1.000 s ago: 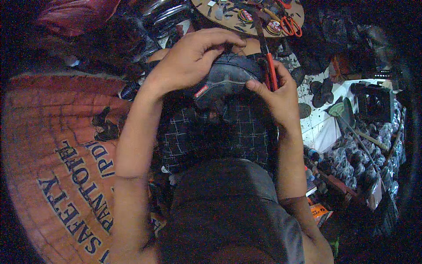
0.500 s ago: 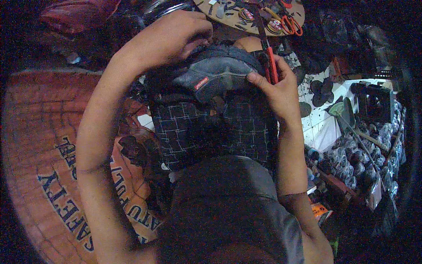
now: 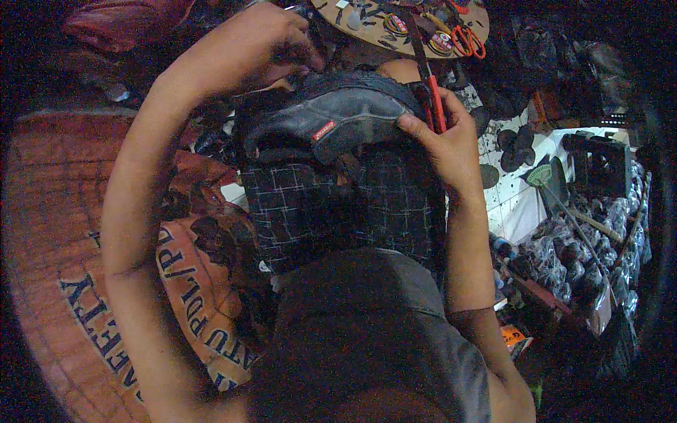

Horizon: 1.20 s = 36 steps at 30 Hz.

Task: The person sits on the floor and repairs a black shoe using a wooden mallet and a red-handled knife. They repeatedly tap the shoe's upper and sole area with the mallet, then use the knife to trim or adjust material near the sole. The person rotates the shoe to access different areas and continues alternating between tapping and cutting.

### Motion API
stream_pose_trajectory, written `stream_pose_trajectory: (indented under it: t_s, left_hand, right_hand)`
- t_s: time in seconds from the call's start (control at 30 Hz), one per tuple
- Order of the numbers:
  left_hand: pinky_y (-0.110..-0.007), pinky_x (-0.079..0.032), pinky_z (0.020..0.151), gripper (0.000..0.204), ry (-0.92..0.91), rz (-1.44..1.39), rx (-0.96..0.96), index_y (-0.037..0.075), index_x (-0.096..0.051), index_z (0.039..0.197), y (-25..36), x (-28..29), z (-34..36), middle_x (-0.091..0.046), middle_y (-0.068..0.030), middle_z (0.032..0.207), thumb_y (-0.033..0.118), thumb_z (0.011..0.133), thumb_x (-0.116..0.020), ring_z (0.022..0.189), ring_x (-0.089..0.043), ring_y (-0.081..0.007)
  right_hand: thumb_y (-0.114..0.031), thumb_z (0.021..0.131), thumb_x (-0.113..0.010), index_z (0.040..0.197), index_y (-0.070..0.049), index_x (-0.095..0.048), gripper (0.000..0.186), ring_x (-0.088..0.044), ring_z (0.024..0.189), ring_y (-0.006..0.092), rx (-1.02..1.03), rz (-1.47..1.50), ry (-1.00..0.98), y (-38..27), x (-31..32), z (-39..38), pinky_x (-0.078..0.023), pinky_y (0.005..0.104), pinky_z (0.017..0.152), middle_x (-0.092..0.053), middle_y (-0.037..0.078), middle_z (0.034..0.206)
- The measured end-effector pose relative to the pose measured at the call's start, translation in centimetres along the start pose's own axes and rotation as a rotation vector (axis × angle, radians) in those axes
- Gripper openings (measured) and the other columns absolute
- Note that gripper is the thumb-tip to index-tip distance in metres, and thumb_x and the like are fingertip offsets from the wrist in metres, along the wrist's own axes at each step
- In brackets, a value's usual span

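A black leather shoe (image 3: 360, 106) with a small red tag on its side lies across my lap, its dark, ragged-looking upper edge facing away from me. My right hand (image 3: 451, 137) grips its right end, thumb pressed on the leather. In that same hand is a red-handled tool (image 3: 436, 104) with a long dark blade pointing up and away. Above the shoe's left part is my left hand (image 3: 278, 49), fingers bent together towards the thumb. Whatever they pinch, if anything, is too dark and small to make out.
Beyond the shoe stands a round board (image 3: 374, 32) with tins, orange-handled scissors (image 3: 468, 41) and dark scraps. An orange printed sack (image 3: 63, 211) covers the left side. On the right are plastic-wrapped items (image 3: 557, 254) and a green fly swatter-like tool (image 3: 540, 176).
My left hand has moved left and slightly away from the shoe, uncovering more of its left end. My right hand keeps its hold on the shoe and the red-handled tool.
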State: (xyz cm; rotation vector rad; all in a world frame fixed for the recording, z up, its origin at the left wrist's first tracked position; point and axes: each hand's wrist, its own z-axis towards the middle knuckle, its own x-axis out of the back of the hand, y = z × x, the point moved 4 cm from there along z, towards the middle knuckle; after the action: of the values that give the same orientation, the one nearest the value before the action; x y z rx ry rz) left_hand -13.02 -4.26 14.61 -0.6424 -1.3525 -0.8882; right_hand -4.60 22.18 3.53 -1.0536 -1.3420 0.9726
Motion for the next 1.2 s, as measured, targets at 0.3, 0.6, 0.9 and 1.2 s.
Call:
stream_pose_trajectory:
  t_s: [0.3, 0.6, 0.9, 1.2]
  left_hand:
    - [-0.046, -0.046, 0.102, 0.025, 0.033, -0.11, -0.046, 0.005, -0.063, 0.112, 0.7, 1.5, -0.8, -0.06, -0.0161, 0.127, 0.018, 0.091, -0.067, 0.12, -0.057, -0.0368]
    - [-0.038, -0.049, 0.078, 0.015, 0.719, -0.669, 0.365, 0.002, -0.062, 0.099, 1.9, -5.0, 2.0, -0.063, -0.0136, 0.09, 0.016, 0.097, -0.061, 0.086, -0.062, -0.0275]
    - [-0.034, -0.054, 0.077, 0.015, 0.81, -0.85, 0.494, 0.001, -0.058, 0.1, 2.7, -6.6, 3.3, -0.07, -0.0102, 0.087, 0.015, 0.103, -0.054, 0.082, -0.068, -0.0195]
    - [-0.031, -0.051, 0.074, 0.012, 0.873, -0.831, 0.404, 0.003, -0.056, 0.1, 2.5, -7.4, 2.9, -0.066, -0.006, 0.084, 0.014, 0.103, -0.053, 0.079, -0.064, -0.0151]
  right_hand:
    - [-0.018, 0.079, -0.087, 0.117, -0.004, -0.063, 0.047, -0.057, 0.086, 0.0093, -0.027, -0.08, -0.031, 0.8, 0.0, 0.1, -0.047, 0.0252, 0.081, -0.063, -0.002, 0.095]
    - [-0.028, 0.071, -0.092, 0.124, -0.002, -0.06, 0.067, -0.066, 0.104, 0.0192, -0.072, -0.031, -0.043, -0.9, 0.2, 0.4, -0.05, 0.0351, 0.095, -0.07, 0.009, 0.112]
    - [-0.025, 0.079, -0.087, 0.118, -0.004, -0.061, 0.051, -0.06, 0.091, 0.0138, 0.031, -0.074, 0.008, -1.0, 0.7, 0.8, -0.049, 0.0299, 0.084, -0.066, 0.003, 0.101]
    - [-0.028, 0.093, -0.07, 0.114, -0.005, -0.067, 0.031, -0.069, 0.093, 0.0317, 0.415, -0.407, 0.1, -3.3, 5.0, -1.0, -0.052, 0.0391, 0.084, -0.07, 0.015, 0.102]
